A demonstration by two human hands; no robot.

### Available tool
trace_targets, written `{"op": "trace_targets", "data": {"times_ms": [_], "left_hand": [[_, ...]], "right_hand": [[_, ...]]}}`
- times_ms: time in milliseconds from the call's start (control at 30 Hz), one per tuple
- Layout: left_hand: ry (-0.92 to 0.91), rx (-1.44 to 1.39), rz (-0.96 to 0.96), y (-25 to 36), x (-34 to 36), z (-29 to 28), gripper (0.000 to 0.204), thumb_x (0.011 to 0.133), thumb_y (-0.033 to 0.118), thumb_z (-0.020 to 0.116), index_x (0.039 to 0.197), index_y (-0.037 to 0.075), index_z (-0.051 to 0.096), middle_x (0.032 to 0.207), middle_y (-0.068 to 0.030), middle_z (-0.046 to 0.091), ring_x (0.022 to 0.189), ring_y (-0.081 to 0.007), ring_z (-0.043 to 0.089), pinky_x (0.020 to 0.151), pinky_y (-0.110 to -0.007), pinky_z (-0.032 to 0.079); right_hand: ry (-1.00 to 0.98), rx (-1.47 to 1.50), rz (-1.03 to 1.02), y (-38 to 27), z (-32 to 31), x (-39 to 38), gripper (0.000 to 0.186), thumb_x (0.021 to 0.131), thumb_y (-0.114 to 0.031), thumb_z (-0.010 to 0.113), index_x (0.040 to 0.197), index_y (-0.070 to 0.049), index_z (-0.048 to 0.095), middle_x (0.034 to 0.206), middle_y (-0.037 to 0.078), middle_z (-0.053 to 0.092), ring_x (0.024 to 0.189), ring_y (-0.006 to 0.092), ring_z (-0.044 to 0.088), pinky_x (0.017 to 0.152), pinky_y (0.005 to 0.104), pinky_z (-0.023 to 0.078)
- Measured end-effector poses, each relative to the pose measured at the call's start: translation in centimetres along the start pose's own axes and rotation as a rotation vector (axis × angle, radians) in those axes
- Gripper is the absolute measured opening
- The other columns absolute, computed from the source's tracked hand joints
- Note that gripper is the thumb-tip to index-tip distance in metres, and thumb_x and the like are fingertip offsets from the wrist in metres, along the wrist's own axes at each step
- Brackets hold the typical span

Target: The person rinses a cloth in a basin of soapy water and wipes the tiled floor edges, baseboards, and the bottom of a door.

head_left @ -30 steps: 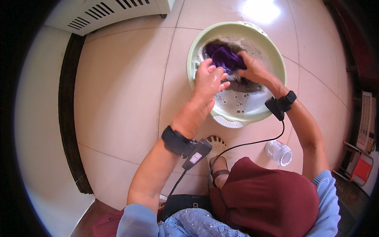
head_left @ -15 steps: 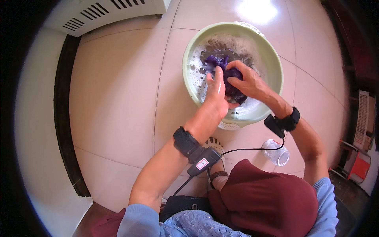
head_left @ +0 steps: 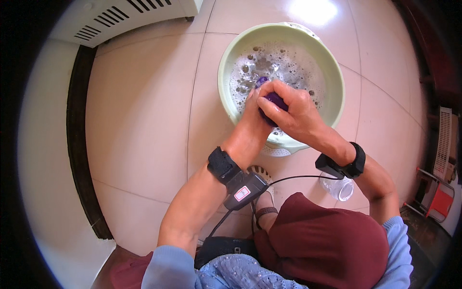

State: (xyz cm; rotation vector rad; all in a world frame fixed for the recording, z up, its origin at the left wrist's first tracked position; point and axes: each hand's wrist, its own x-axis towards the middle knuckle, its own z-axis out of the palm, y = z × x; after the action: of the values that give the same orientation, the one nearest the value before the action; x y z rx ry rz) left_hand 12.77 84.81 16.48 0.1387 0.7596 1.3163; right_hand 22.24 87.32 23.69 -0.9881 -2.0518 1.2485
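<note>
A wet, dark purple cloth (head_left: 276, 103) is bunched between my two hands over the near part of a pale green basin (head_left: 225, 84). Soapy water (head_left: 288, 67) with foam and bubbles fills the basin. My right hand (head_left: 293, 106) wraps over the cloth from the right, its thumb pressed along the top. Against the cloth's left side lies my left hand (head_left: 252, 115), closed on it, its fingers mostly hidden behind the bundle and the right hand. A small purple end of the cloth sticks out beyond the fingers.
A clear plastic jar (head_left: 339, 187) lies on the tiled floor (head_left: 139, 120) near my right forearm. A sandalled foot (head_left: 264, 202) is just below the basin. A white slotted unit (head_left: 130, 19) stands at the far left, a red folding stool (head_left: 438, 202) at the right.
The cloth was looser and spread between my hands; now it is squeezed into a tighter bundle. My hands have come together, the right one slightly lower, and more of the foamy water shows.
</note>
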Motion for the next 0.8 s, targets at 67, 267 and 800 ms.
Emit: {"op": "trace_targets", "data": {"times_ms": [67,267,800], "left_hand": [[0.148,-0.022,-0.067,0.1,-0.4,0.7,0.021,0.090,0.024,0.043,0.092,0.007,0.054,0.091,-0.0096,0.056,0.085,-0.0228,0.057,0.075,-0.038,0.050],[0.170,-0.272,-0.197,0.8,0.6,1.0,0.030,0.092,0.032,0.036,0.105,0.008,0.051,0.098,-0.0100,0.056,0.092,-0.0248,0.055,0.080,-0.042,0.048],[0.359,0.073,-0.151,2.3,-1.2,1.0,0.064,0.089,0.041,0.047,0.141,0.026,0.012,0.147,-0.0096,0.009,0.131,-0.0449,0.010,0.095,-0.069,0.014]], "right_hand": [[0.048,-0.204,-0.105,0.1,0.3,0.3,0.021,0.079,-0.021,0.062,0.081,-0.002,0.054,0.068,0.014,0.060,0.062,0.0296,0.062,0.057,0.0351,0.050],[0.049,-0.322,-0.219,1.6,1.0,1.2,0.020,0.089,-0.017,0.054,0.094,0.000,0.061,0.072,0.004,0.061,0.062,0.0122,0.057,0.060,0.0233,0.047],[-0.325,-0.683,0.158,11.1,-4.3,1.5,0.041,0.077,-0.030,0.066,0.106,-0.004,0.051,0.094,0.020,0.057,0.090,0.0339,0.057,0.078,0.0409,0.045]]}}
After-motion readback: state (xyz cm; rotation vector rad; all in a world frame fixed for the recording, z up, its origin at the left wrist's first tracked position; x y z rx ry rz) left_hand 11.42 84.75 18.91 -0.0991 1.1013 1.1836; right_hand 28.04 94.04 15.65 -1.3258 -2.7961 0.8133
